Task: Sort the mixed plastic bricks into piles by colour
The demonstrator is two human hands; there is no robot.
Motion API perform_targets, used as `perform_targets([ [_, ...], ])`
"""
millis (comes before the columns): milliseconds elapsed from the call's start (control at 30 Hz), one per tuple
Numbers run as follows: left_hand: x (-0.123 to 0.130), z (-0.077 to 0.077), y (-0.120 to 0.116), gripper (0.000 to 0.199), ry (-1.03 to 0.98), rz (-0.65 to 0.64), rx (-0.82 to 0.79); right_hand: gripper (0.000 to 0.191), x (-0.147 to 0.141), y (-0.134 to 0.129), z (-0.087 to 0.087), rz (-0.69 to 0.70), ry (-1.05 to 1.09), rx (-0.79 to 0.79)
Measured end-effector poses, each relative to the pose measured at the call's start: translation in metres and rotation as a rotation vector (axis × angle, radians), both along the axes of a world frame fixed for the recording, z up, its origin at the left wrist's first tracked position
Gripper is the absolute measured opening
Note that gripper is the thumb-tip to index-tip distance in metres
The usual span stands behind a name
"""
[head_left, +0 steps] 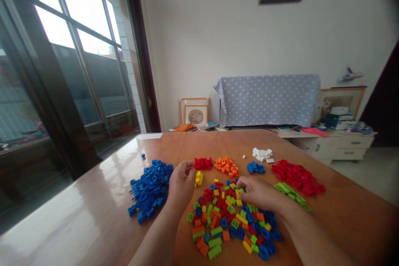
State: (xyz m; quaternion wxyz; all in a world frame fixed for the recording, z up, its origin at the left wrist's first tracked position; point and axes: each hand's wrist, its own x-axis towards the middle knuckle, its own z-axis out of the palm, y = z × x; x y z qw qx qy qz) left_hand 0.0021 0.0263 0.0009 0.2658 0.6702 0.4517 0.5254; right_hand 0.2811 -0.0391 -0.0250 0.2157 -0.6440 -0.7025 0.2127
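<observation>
My left hand [183, 181] is closed, its fingertips beside a small pile of red bricks [203, 163] and a small heap of yellow bricks [198, 179]. Whatever it pinches, if anything, is hidden. Over the far right part of a mixed heap of toy bricks [215, 231] is my right hand [254, 190], fingers curled together among the pieces. I cannot make out what lies between them. The mixed heap has red, green, orange, yellow and blue bricks, with blue wheel-like rings. To the left of my left hand lies a large blue brick pile [151, 189].
Beyond the mixed heap are orange bricks [227, 166], a small blue group [256, 168] and white bricks [262, 155]. Red bricks [297, 177] and green bricks [292, 195] lie to the right. One blue piece [143, 156] sits alone on the wooden table [102, 212].
</observation>
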Motion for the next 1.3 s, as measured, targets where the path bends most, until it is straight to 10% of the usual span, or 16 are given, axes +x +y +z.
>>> perform_targets([
  [333, 0.004, -0.002, -0.003, 0.021, 0.086, 0.010, 0.025, 0.021, -0.004, -0.004, 0.005, 0.025, 0.030, -0.029],
  [967, 0.029, 0.002, -0.043, 0.016, 0.373, -0.484, 0.037, 0.022, -0.047, -0.011, 0.017, 0.134, 0.765, -0.124],
  [1300, 0.009, -0.004, -0.019, 0.015, 0.501, -0.224, -0.035, 0.041, -0.047, -0.014, 0.022, 0.002, 0.729, -0.091],
])
